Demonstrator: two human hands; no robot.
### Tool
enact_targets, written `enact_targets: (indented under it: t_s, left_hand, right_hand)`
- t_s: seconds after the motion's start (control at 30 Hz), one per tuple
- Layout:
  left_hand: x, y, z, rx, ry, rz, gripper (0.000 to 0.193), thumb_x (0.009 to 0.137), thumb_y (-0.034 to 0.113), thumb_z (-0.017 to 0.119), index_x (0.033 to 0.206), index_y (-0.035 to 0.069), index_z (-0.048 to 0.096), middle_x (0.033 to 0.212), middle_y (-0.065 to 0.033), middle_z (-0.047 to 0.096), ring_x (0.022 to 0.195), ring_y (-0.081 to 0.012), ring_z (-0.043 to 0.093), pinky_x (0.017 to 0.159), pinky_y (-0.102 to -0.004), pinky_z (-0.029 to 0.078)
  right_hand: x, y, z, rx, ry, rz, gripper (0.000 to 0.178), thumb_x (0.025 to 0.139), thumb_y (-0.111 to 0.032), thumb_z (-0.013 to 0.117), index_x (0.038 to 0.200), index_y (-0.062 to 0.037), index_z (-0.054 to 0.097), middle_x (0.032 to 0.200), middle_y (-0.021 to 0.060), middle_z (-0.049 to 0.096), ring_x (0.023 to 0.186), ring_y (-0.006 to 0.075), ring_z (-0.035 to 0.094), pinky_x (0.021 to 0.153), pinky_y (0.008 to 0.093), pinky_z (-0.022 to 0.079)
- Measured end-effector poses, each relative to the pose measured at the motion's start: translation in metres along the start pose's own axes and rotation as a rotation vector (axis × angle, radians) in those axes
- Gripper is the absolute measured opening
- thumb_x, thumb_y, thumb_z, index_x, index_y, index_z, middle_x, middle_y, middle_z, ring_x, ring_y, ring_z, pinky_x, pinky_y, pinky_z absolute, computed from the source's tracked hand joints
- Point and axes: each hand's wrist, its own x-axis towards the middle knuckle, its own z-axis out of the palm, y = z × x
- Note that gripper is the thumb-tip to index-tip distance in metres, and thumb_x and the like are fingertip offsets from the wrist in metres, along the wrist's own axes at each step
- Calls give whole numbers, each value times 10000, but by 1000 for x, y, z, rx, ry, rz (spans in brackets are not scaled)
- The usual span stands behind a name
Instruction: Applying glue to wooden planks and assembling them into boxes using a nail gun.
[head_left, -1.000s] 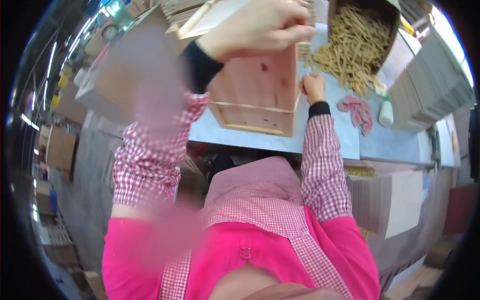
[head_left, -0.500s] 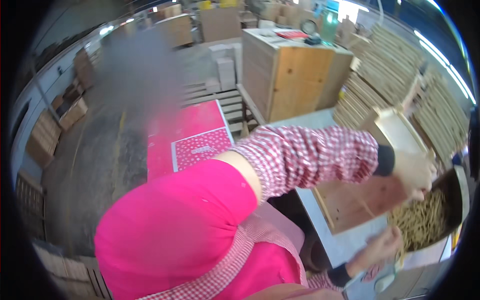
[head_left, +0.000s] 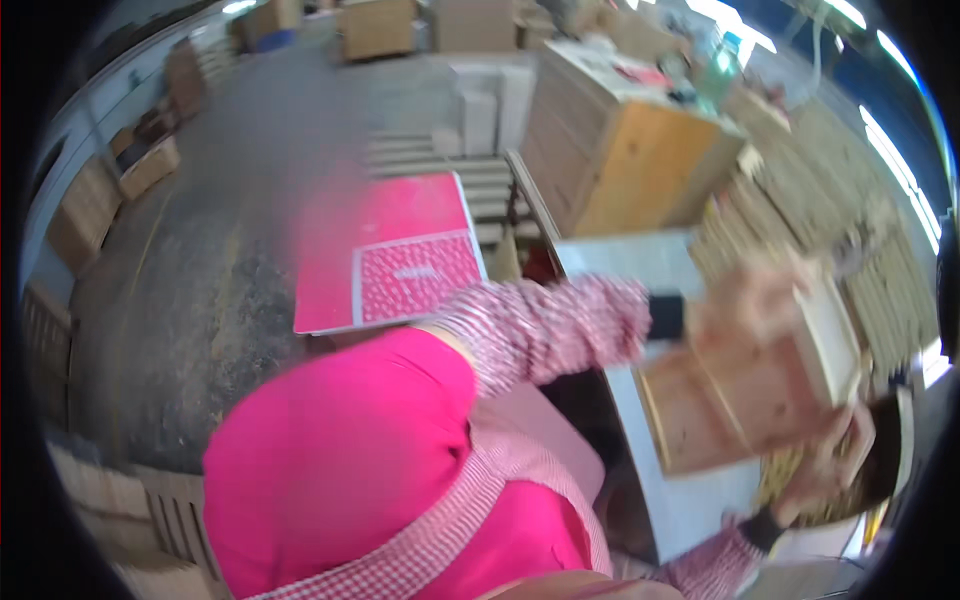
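A wooden box [head_left: 770,390] lies at a slant on a pale worktable [head_left: 690,510], in the right half of the view. Its broad pinkish-brown face carries a few dark knots, and one thin, light band [head_left: 722,402] runs straight across it. Along its far right side shows a paler, framed section [head_left: 832,345] with a light rim.

The left hand [head_left: 758,298] is over the far left side of the box, badly smeared by motion — whether its fingers are spread or pinching something, I cannot tell. The right hand [head_left: 832,455] is at the near right corner, thumb and fingers bent round toward each other; whether they close on anything is too blurred to say. Black cuffs [head_left: 666,316] and red-and-white checked sleeves [head_left: 570,325] cover both forearms.

Just beneath and beside the right hand are tan strips [head_left: 775,475] in a dark-walled bin [head_left: 885,450]. Farther out — stacked boards [head_left: 830,180] beyond the box, a wooden cabinet [head_left: 650,150], and a bright pink panel [head_left: 400,215] on the left.
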Motion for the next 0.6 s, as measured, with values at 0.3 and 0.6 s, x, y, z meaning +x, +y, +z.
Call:
enact_targets:
  t_s: [0.3,0.6]
  left_hand:
    - [-98,-167,-111,-74,-17,-1276,235,891,276,600,934,50,647,874,-20,627,825,-126,585,726,-291,467]
    - [-102,-185,-35,-545,-584,-1906,304,903,393,574,817,105,623,731,19,549,695,-111,499,667,-282,395]
  right_hand:
    - [2,27,47,248,238,72,80,888,-48,617,882,32,622,867,120,657,749,189,608,715,293,503]
    - [8,7,13,-252,136,-148,124,925,-98,565,949,10,622,925,121,630,752,207,612,645,310,502]
